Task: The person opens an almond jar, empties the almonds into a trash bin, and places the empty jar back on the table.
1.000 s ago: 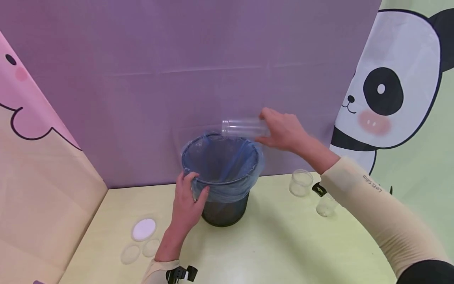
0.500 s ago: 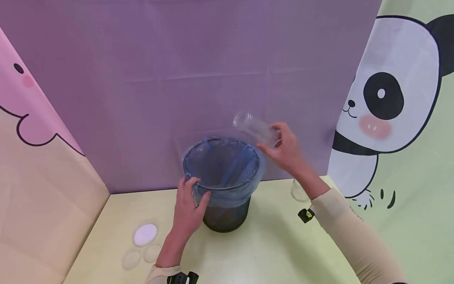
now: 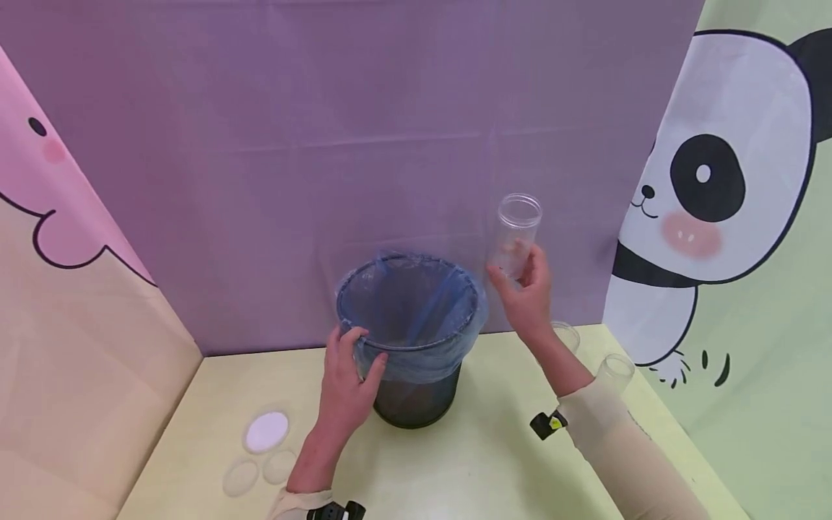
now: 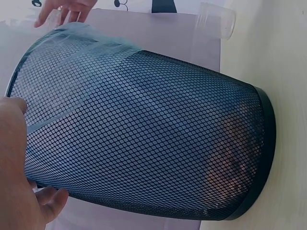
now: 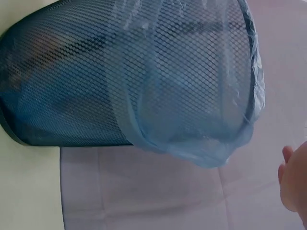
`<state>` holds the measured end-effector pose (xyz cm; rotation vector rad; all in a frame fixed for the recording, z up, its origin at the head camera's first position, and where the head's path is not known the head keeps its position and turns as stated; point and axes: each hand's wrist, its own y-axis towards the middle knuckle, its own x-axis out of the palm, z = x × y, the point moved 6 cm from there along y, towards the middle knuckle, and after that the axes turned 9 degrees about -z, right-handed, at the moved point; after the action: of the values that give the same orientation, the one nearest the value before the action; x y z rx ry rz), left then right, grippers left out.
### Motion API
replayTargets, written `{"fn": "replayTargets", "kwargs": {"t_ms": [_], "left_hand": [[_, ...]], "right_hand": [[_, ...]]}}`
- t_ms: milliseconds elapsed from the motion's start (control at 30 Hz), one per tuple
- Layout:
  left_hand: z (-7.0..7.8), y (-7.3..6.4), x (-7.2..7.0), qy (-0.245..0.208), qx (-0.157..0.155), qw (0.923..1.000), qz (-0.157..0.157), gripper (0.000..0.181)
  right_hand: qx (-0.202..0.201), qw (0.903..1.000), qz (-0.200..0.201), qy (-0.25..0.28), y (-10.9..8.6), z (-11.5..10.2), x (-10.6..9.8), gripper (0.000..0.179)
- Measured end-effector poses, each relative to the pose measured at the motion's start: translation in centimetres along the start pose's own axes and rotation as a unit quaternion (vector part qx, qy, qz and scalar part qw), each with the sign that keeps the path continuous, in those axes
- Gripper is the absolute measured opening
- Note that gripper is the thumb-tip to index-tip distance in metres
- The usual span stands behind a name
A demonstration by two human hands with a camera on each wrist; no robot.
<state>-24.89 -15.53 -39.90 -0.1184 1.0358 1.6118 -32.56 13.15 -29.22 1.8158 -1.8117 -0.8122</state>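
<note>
A black mesh wastebasket (image 3: 416, 401) lined with a blue plastic bag (image 3: 422, 365) stands at the back of the table. My left hand (image 3: 344, 386) grips its near-left rim, fingers at the edge and thumb against the bag outside. To the right of the basket, my right hand (image 3: 529, 300) holds a clear plastic jar (image 3: 518, 225) around its lower part. The jar is nearly upright, its uncovered mouth facing up, and looks empty. Through the mesh, something brownish (image 4: 230, 163) shows at the basket's bottom. The right wrist view shows part of the right hand (image 5: 295, 184), its jar out of sight.
Two more clear jars, one (image 3: 565, 336) partly behind my right forearm and one (image 3: 616, 372) by the sleeve, stand on the right of the table. A white disc (image 3: 266, 432) and two clear round lids (image 3: 240, 477) lie at the left. A purple backdrop (image 3: 390, 180) rises behind.
My right hand has moved the jar rightward from over the basket's far rim and turned it from lying sideways to mouth up. The left hand stays on the rim.
</note>
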Motion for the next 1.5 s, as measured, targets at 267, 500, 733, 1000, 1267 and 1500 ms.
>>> {"fn": "replayTargets", "kwargs": {"t_ms": [267,500,733,1000,1267,1500], "left_hand": [[0.1,-0.5,0.4,-0.003,0.001,1.0,-0.001,0.045],[0.1,-0.4,0.1,-0.006,-0.011,0.9999,0.001,0.045],[-0.4,-0.6,0.0,-0.013,-0.017,0.9998,0.004,0.046],[-0.4,-0.6,0.0,-0.009,-0.007,0.9999,0.012,0.046],[-0.6,-0.6,-0.4,-0.009,-0.005,0.9998,0.018,0.046],[-0.7,-0.5,-0.6,-0.009,-0.002,0.9997,0.024,0.047]], "right_hand": [[0.026,0.9995,-0.011,-0.011,-2.1,-0.5,0.0,0.048],[0.016,0.9866,0.006,-0.163,-3.3,4.1,-1.0,0.051],[0.033,0.9717,0.025,-0.232,-4.9,5.9,-1.6,0.051],[0.068,0.9616,0.027,-0.265,-6.0,8.5,-2.4,0.053],[0.097,0.9555,0.014,-0.278,-7.4,11.6,-2.8,0.053],[0.156,0.942,0.008,-0.297,-8.4,14.5,-3.5,0.052]]}}
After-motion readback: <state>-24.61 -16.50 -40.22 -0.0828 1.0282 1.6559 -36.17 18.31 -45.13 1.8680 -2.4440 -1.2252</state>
